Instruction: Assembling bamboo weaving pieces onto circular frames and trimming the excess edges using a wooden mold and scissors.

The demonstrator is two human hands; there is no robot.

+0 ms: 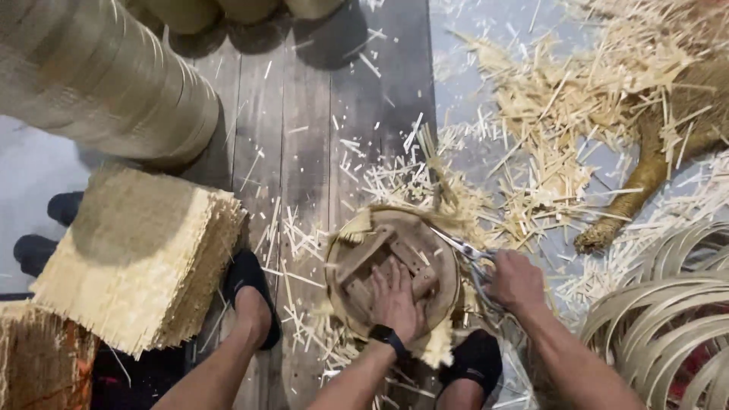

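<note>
Down at the centre, I press my left hand [395, 298] flat and spread on a round wooden form [391, 269] with crossed wooden blocks, and I judge that this pins the woven mat beneath it so the mat cannot slip while it is cut. My right hand [516, 279], at three o'clock of the form, is closed around the handles of the scissors [463, 249], whose blades point toward ten o'clock and lie along the form's rim, so the edge guides the cut. Pale offcut strips [547, 152] fan out from twelve to three o'clock. At nine o'clock a stack of square woven mats [140, 258] sits well apart, and a column of finished round pieces [99, 72] leans at ten. Bent hoops [668, 319] crowd four o'clock, near my right forearm, so room there is tight. My feet in dark slippers [254, 285] bracket the form on the plank floor [304, 114].
</note>
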